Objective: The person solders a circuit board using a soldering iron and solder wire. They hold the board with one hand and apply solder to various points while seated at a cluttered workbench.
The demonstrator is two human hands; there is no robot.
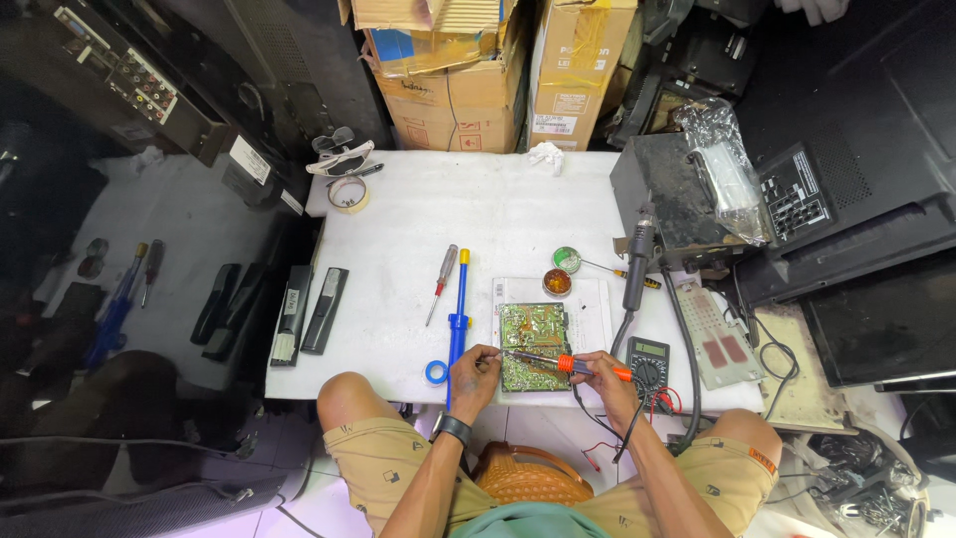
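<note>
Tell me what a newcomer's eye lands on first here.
The green circuit board at the near edge of the white table, with the right hand holding an orange-handled soldering iron over it. The left hand rests at its left edge, beside a blue-and-yellow desoldering pump.

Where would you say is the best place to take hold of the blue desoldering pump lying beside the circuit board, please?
Probably around the middle of the blue desoldering pump's barrel, coming from the bare table on its far side from the circuit board. It lies flat, lengthwise away from the person, yellow end farthest. The left hand and board crowd its other side; the red screwdriver lies clear of it.
</note>
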